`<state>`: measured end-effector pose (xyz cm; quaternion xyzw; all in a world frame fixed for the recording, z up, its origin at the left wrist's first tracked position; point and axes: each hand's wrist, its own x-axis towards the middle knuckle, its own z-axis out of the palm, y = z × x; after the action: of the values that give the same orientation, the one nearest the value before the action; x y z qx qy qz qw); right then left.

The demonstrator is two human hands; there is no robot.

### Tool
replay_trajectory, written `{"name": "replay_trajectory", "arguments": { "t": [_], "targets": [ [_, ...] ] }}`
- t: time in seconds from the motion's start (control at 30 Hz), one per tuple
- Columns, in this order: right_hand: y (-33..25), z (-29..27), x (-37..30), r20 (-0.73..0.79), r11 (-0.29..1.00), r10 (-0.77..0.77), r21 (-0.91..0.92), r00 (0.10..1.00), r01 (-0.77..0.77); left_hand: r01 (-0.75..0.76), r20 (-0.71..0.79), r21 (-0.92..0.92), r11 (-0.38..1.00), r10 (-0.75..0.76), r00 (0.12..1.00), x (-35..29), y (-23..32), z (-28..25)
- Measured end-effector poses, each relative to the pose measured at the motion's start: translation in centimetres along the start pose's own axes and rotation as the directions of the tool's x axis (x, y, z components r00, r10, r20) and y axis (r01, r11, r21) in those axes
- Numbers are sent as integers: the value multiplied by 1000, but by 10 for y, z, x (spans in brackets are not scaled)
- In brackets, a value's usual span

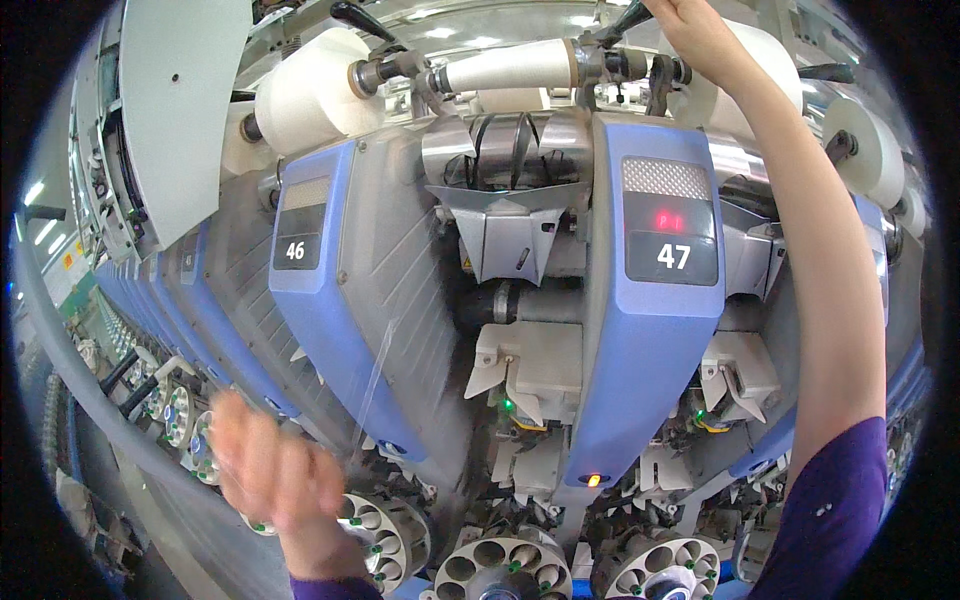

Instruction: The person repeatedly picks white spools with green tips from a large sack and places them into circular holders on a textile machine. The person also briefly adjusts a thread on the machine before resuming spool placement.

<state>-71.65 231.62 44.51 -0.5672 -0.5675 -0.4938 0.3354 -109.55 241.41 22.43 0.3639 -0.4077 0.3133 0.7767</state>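
In the head view, the left hand [275,465] is at the lower left of the frame. It is blurry and its fingers look bent, but I cannot tell if it is pinching anything. A thin, pale thread [376,372] shows up and to the right of it. The right arm goes up the right side, in a purple sleeve [835,505]. The right hand [698,38] is at the top edge, right of the middle, by the end of a black handle [629,22]. The frame cuts off part of this hand, so I cannot tell if it is closed around the handle. Just left of the handle, at the top middle, a thin white spool [508,66] lies on its side above a shiny metal roller [520,150]. A fat white spool [315,90] sits at the upper left. A blue machine front [645,345], right of the middle, has a red light on its dark panel and an orange light near its bottom. Round holders [502,565] with holes line the bottom.
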Motion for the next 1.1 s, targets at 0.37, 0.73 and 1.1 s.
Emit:
{"name": "replay_trajectory", "arguments": {
  "t": [0.37,0.73,1.1],
  "targets": [
    [3,11,7,-79,997,8,-76,997,-14,579,-604,737,-348,-724,333,-339,30,5],
    [-9,-25,-51,-62,907,-276,-346,959,238,156,-165,961,-230,-23,986,25,-30,-63],
    [-8,-18,-52,-114,953,-236,-223,965,207,77,38,913,-400,271,962,274,-76,-184]
  ]
}}
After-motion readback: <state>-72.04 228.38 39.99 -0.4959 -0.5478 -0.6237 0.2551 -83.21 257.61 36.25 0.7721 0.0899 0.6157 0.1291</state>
